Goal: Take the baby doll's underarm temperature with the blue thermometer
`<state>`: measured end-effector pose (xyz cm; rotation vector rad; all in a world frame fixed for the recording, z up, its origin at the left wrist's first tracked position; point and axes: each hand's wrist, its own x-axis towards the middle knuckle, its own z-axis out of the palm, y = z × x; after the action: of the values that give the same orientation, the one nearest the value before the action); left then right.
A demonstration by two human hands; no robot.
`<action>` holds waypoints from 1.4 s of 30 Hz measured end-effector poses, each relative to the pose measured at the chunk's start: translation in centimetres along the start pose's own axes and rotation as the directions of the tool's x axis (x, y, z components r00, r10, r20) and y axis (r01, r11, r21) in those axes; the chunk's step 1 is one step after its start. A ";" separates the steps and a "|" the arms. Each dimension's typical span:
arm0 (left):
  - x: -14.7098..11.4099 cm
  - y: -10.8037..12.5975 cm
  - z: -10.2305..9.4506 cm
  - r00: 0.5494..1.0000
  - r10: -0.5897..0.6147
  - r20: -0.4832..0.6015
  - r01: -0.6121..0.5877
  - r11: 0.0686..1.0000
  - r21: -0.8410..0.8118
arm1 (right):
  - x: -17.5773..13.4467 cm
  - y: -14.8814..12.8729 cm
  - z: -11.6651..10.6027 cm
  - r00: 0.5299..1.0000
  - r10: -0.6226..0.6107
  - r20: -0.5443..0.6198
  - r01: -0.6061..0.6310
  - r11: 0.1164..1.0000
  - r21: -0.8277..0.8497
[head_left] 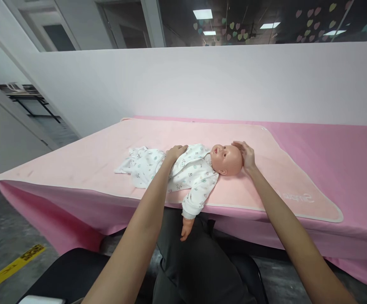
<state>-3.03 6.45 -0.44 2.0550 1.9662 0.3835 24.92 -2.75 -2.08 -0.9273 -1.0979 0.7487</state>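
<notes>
I'm seeing the doll (193, 168) lying face up on the pale pink mat (85, 154), near the front edge, one sleeved arm hanging over. The left hand (176, 152) is resting open, palm down, on its torso; whether it's gripping any cloth, I can't tell. The right hand (247, 155) is curving open around the crown, hiding part of it. The doll's far arm and feet aren't showing. Mat lettering (298, 197) is reading unclearly; a white object (41, 300) is getting cut off bottom left.
</notes>
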 end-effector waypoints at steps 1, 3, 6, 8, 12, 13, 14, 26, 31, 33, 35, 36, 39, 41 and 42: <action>0.0 0.0 0.0 1.000 0.000 -0.002 0.000 1.000 -0.003 | 0.0 -0.3 -0.1 0.997 -0.067 -0.039 0.066 0.998 -0.016; -0.1 0.0 0.0 1.000 0.002 -0.004 -0.002 1.000 -0.009 | -0.2 -0.7 -0.2 0.987 -0.160 -0.026 0.157 0.982 -0.102; -0.3 0.0 0.0 1.000 0.008 -0.012 -0.009 1.000 -0.011 | -0.7 -0.7 0.0 0.980 -0.157 0.121 0.183 0.952 -0.246; -0.4 0.0 -0.1 1.000 0.011 -0.022 -0.011 1.000 -0.015 | -1.0 -0.5 0.2 0.976 -0.129 0.174 0.176 0.941 -0.289; -0.6 0.1 0.0 1.000 0.006 -0.024 -0.007 0.999 -0.032 | -1.1 -0.2 0.3 0.979 -0.120 0.165 0.166 0.939 -0.301; -0.6 0.1 0.0 1.000 0.009 -0.027 -0.010 0.999 -0.034 | -1.1 -0.3 0.2 0.980 -0.119 0.159 0.162 0.942 -0.295; -0.6 0.1 0.0 0.999 0.013 -0.030 -0.014 0.999 -0.035 | -1.0 -0.3 0.2 0.981 -0.117 0.153 0.157 0.946 -0.285; -0.7 0.1 -0.1 0.999 0.015 -0.030 -0.017 0.999 -0.034 | -0.2 2.2 -0.3 0.947 0.318 -0.044 -0.320 0.946 -0.050; -0.8 0.2 -0.1 0.999 0.017 -0.037 -0.017 1.000 -0.005 | 0.9 2.3 -1.2 0.946 0.110 -0.306 -0.131 0.990 -0.050; -0.8 0.1 0.0 0.999 0.015 -0.037 -0.015 1.000 -0.004 | 0.8 1.5 -1.2 0.954 -0.003 -0.299 -0.017 0.998 -0.066; -0.7 0.1 0.1 0.999 0.014 -0.041 -0.014 1.000 -0.008 | 0.4 0.6 -0.8 0.979 -0.055 -0.197 0.038 0.996 -0.086; -0.7 0.1 0.1 0.999 0.012 -0.042 -0.012 1.000 -0.011 | 0.2 0.3 -0.6 0.989 -0.067 -0.130 0.054 0.993 -0.104; -0.6 0.0 0.1 0.999 0.009 -0.038 -0.010 1.000 -0.018 | -0.6 -0.2 0.2 0.996 -0.079 0.039 0.084 0.982 -0.169; -0.6 0.0 0.1 0.999 0.013 -0.033 -0.013 1.000 -0.018 | -0.8 -0.1 0.4 0.995 -0.070 0.077 0.082 0.981 -0.174; -0.6 0.0 0.0 0.999 0.016 -0.032 -0.016 1.000 -0.017 | -0.8 -0.1 0.4 0.995 -0.063 0.080 0.075 0.984 -0.164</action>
<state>-3.00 5.86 -0.47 2.0674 1.9587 0.4377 24.31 -3.38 -2.26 -1.0036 -1.2671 0.6457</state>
